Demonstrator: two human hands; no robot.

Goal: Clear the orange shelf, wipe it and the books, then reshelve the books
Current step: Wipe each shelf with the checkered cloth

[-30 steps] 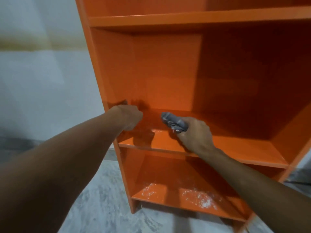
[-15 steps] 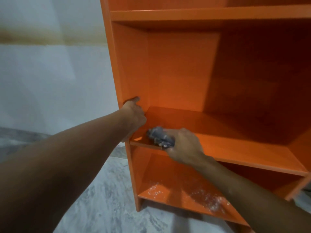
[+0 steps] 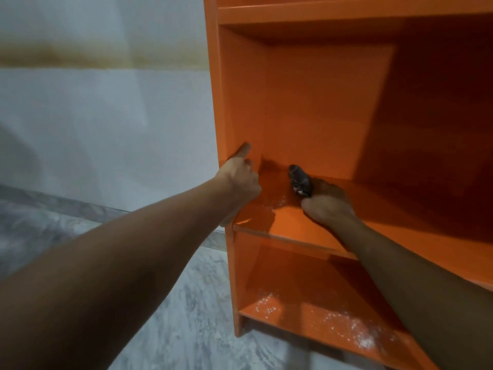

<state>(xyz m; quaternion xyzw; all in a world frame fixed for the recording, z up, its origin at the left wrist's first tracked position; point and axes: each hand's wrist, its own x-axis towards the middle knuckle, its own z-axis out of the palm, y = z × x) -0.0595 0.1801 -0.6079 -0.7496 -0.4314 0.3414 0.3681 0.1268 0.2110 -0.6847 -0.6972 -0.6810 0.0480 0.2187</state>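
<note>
Deeper now, right grip (image 3: 328, 206) clutches cloth (image 3: 300, 178); left grip (image 3: 240, 182) clasps shelf (image 3: 320, 102) side, fingers hidden.

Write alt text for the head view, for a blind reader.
A right hand holds a grey cloth on the middle board of an orange shelf; the left hand grips its left side panel. White dust lies on the board below.

The orange shelf (image 3: 301, 102) is stood on a grey marbled floor (image 3: 186, 329). A cloth (image 3: 300, 180) is held on its middle board (image 3: 413, 239), beside white specks (image 3: 277, 202). More white dust (image 3: 354, 332) is scattered over the bottom board (image 3: 298, 313).
</note>
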